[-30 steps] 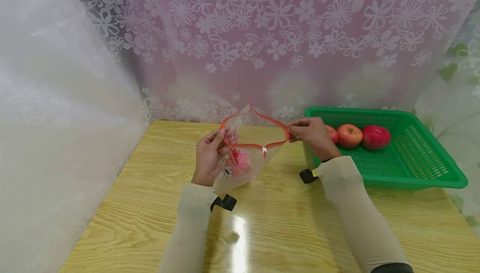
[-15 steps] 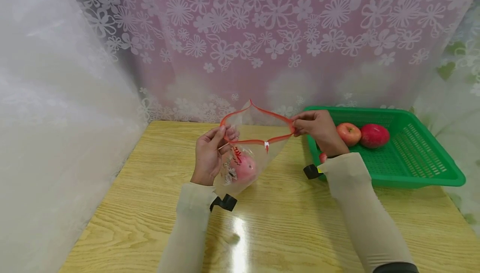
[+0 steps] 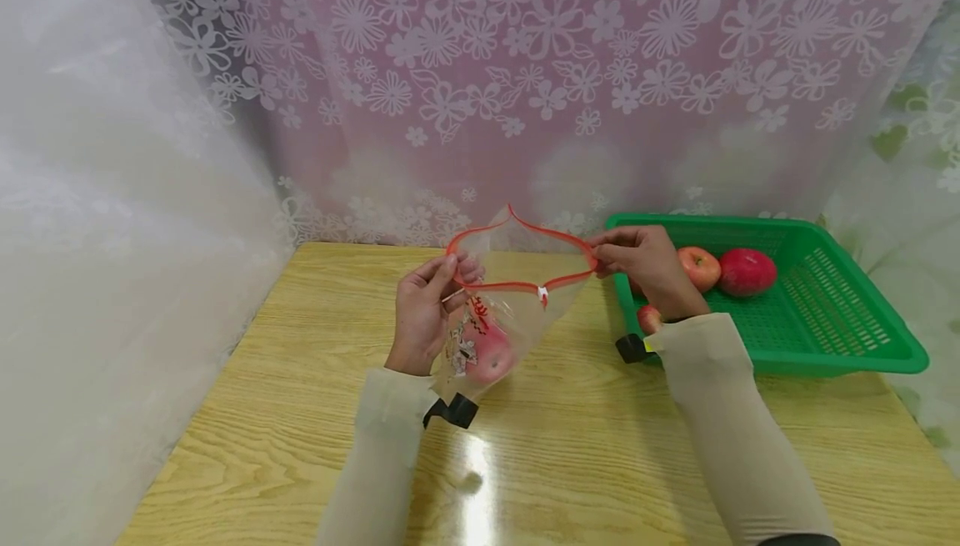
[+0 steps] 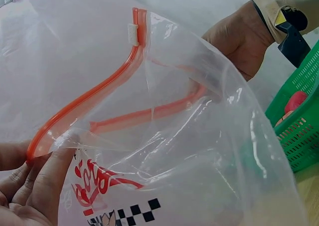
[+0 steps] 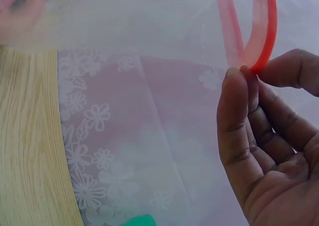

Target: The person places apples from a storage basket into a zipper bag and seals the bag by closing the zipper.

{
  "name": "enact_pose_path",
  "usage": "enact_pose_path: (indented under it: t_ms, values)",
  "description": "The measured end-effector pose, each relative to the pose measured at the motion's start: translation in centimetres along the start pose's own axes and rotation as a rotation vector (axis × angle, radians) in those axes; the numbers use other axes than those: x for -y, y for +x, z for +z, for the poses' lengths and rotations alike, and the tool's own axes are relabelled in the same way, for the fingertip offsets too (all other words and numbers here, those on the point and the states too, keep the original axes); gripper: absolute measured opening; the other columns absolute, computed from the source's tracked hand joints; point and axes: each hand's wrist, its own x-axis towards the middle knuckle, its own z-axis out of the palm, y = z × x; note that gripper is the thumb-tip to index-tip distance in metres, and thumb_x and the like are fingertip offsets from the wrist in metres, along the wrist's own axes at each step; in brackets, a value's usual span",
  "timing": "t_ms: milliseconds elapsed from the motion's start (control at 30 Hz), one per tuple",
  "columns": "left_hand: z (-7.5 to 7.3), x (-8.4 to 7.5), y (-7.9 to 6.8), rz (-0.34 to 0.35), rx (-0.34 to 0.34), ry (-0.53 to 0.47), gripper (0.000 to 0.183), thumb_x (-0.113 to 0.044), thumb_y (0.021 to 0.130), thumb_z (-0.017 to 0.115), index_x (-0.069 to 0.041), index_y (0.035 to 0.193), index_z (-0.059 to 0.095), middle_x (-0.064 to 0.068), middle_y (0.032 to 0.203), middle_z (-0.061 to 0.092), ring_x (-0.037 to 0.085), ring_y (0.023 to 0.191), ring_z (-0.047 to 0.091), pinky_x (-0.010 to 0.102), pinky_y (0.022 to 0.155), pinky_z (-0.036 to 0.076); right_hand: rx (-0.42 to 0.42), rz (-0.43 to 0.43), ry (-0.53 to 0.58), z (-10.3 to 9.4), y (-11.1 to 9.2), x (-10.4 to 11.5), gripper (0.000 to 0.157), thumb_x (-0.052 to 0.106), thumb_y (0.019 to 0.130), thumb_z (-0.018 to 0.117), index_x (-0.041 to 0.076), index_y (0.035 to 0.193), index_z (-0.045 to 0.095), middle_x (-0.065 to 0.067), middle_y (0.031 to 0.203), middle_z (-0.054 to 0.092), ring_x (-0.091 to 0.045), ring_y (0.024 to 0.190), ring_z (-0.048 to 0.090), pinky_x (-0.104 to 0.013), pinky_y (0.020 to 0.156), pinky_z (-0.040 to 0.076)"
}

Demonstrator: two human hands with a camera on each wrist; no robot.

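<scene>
A clear zip bag [image 3: 536, 321] with an orange-red rim and a white slider [image 3: 543, 292] hangs between both hands, its mouth spread wide. My left hand [image 3: 423, 304] pinches the rim on the left side. On the opposite side my right hand [image 3: 648, 267] pinches the rim between thumb and fingers, as the right wrist view shows closely. Inside the bag, low down, a pink-red apple [image 3: 491, 358] shows through the plastic. Red lettering and a black checkered print [image 4: 142, 211] mark the bag's front in the left wrist view.
A green plastic basket [image 3: 825, 358] stands on the right of the wooden table [image 3: 300, 429]. It holds a light red apple [image 3: 700, 267], a darker red fruit [image 3: 747, 271] and another red fruit [image 3: 649, 318] partly hidden by the right wrist. A floral curtain [image 3: 480, 71] hangs behind.
My right hand has moved a little to the right, stretching the bag's mouth wider. The apple in the bag has slid lower and shows more clearly.
</scene>
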Motion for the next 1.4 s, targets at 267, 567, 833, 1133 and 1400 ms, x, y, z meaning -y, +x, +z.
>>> enact_pose_path:
  t_ms: [267,567,833,1133,1400]
  values:
    - [0.1,0.3,0.0,0.003,-0.006,0.028,0.020,-0.005,0.098,0.053,-0.004,0.096,0.073,0.005,0.088,0.073,0.015,0.079,0.072,0.024,0.066,0.058,0.051,-0.015,0.014,-0.4,-0.4,-0.4,0.034,0.026,0.094,0.065,-0.004,0.110,0.065,-0.001,0.087,0.070,-0.022,0.082,0.066,-0.035,0.078,0.058]
    - [0.1,0.4,0.0,0.004,-0.002,0.023,0.020,-0.004,0.099,0.053,-0.004,0.095,0.072,0.005,0.086,0.073,0.015,0.078,0.072,0.025,0.067,0.058,0.061,-0.023,0.062,-0.8,-0.5,-1.0,0.037,0.030,0.095,0.062,-0.003,0.110,0.063,-0.003,0.094,0.069,-0.019,0.083,0.067,-0.039,0.082,0.057]
    - [0.1,0.3,-0.1,-0.004,0.002,0.017,0.017,-0.004,0.098,0.054,-0.002,0.097,0.072,0.006,0.086,0.072,0.016,0.079,0.072,0.026,0.070,0.058,0.056,-0.028,0.100,-1.4,-0.5,-1.6,0.029,0.030,0.095,0.062,0.006,0.111,0.066,-0.003,0.103,0.069,-0.019,0.090,0.066,-0.035,0.081,0.057]
    - [0.2,0.3,-0.1,-0.012,0.019,0.007,0.018,-0.005,0.098,0.053,-0.003,0.097,0.072,0.006,0.087,0.073,0.016,0.078,0.072,0.028,0.071,0.058,0.051,-0.029,0.100,-2.5,-0.7,-2.0,0.028,0.029,0.096,0.061,0.009,0.115,0.064,0.001,0.108,0.069,-0.017,0.095,0.066,-0.032,0.081,0.057]
    - [0.3,0.3,-0.2,-0.019,0.028,-0.018,0.019,-0.004,0.098,0.054,-0.004,0.096,0.072,0.006,0.085,0.073,0.017,0.078,0.072,0.028,0.071,0.058,0.023,0.019,0.099,-3.2,-1.0,-2.2,0.033,0.033,0.095,0.061,0.010,0.120,0.062,0.000,0.114,0.066,-0.017,0.101,0.065,-0.031,0.086,0.055]
